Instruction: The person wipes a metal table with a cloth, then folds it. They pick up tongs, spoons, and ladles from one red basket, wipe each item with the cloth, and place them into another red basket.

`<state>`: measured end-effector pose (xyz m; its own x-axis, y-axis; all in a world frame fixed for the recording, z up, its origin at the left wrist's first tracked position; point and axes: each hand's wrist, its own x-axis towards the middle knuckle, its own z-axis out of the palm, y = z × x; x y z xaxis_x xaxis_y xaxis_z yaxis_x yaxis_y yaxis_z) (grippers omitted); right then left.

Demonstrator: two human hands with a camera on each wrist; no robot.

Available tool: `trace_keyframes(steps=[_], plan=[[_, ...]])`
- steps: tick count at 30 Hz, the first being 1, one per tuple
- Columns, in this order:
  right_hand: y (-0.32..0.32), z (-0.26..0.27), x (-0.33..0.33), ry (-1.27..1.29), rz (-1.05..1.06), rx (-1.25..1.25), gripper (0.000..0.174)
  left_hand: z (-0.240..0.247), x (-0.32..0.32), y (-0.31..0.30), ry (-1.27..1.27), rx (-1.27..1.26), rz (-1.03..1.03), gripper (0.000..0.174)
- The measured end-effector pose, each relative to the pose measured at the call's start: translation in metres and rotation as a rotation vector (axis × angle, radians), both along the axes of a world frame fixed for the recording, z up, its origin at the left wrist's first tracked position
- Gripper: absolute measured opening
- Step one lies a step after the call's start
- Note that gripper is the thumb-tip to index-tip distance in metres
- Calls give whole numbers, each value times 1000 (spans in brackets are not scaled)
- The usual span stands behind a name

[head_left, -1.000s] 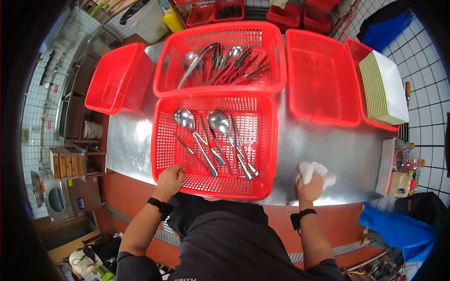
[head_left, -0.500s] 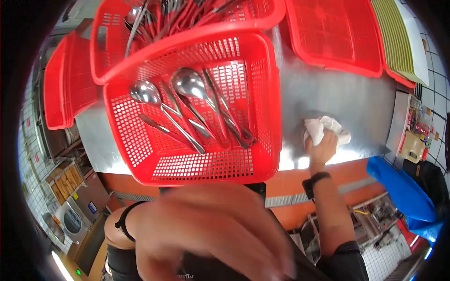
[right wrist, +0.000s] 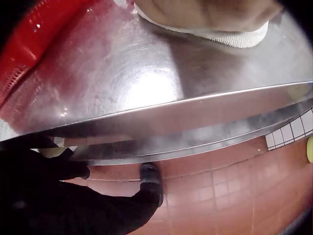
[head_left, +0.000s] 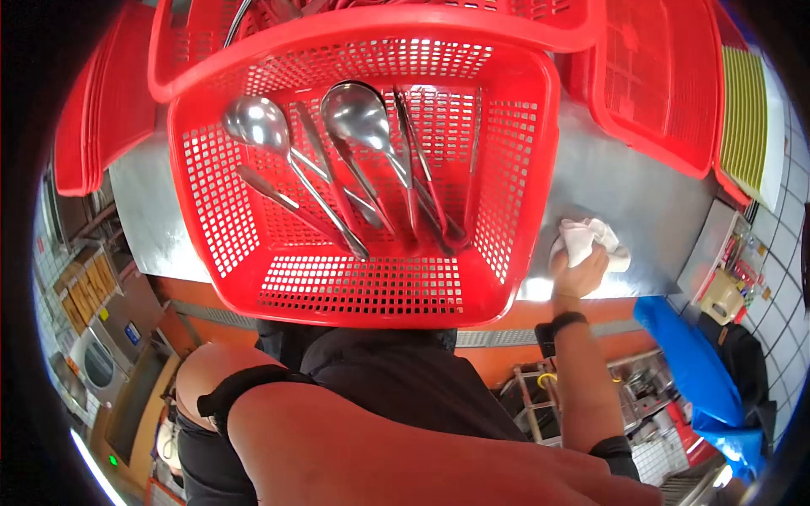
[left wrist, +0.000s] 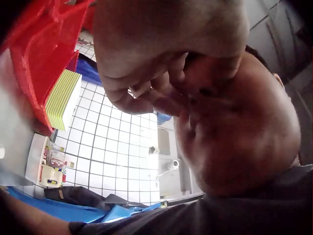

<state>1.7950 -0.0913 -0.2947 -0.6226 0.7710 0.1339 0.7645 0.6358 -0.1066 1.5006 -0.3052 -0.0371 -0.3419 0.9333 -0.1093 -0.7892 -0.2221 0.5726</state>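
Observation:
My right hand (head_left: pixel 582 271) grips a crumpled white cloth (head_left: pixel 591 240) on the steel table (head_left: pixel 591 164), right of the red basket (head_left: pixel 363 319). In the right wrist view, part of the cloth (right wrist: pixel 232 38) shows under the hand against the metal. My left hand (head_left: pixel 472 460) is raised close below the head camera, its fingertips out of that view. The left wrist view has this hand (left wrist: pixel 166 44) with bent fingers at the person's face, nothing seen in them. Inside the basket lie two large metal spoons (head_left: pixel 260 126) and several slim metal utensils (head_left: pixel 342 164).
Behind the basket stands another red basket (head_left: pixel 498 24) with more utensils. Stacked red baskets (head_left: pixel 101 110) are at the left. A red tray (head_left: pixel 658 93) and a stack of green-edged white containers (head_left: pixel 747 126) stand right. Bottles and a jug (head_left: pixel 721 295) sit at the table's right end.
My left hand has risen from the basket's front left corner to the face. My right hand stays on the cloth, shifted slightly along the table. The head view has tilted down and closer.

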Motion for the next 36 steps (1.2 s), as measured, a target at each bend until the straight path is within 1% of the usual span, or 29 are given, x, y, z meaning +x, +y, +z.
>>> trace_keyframes(steps=[5, 7, 8, 10, 11, 12, 14, 17, 20, 21, 24, 26, 28, 31, 33, 36], plan=[[-1, 2, -3, -25, -22, -25, 43, 5, 1, 7, -167, 145, 39, 17], [1, -1, -1, -69, -49, -49, 47, 7, 0, 7, -193, 180, 43, 17], [-1, 0, -3, -65, -40, -46, 47, 6, -1, 7, -199, 187, 50, 17], [-4, 4, -7, -11, -90, -71, 49, 4, -6, 7, -214, 215, 58, 18], [-3, 7, -9, -19, -75, -46, 52, 4, -5, 6, -219, 225, 56, 18], [0, 5, -4, -49, -63, -72, 53, 3, -7, 5, -221, 226, 59, 18], [1, 1, 2, -70, -137, -124, 52, 1, -10, 3, -230, 226, 60, 18], [8, -11, 19, -124, -123, -81, 46, -1, -15, 1, -245, 229, 55, 19], [4, -8, 10, -102, -128, -71, 46, 3, -18, 1, -262, 253, 44, 19], [4, -5, 7, -152, -138, -75, 46, 6, -19, 3, -266, 262, 41, 20], [2, -1, 4, -131, -118, -72, 46, 12, -18, 7, -314, 300, 53, 20], [-2, 7, -11, -100, -77, -65, 44, 16, -22, 10, -341, 330, 58, 20], [-16, 21, -37, -59, -73, -19, 41, 23, -24, 11, -346, 342, 51, 21], [-7, 8, -20, -51, -91, -13, 46, 25, -28, 15, -328, 383, 42, 19], [0, 1, -12, -86, -87, -27, 49, 23, -30, 9, -277, 334, 64, 16], [-1, 5, -10, -69, -70, -48, 51, 21, -37, 2, -153, 226, 75, 11]])
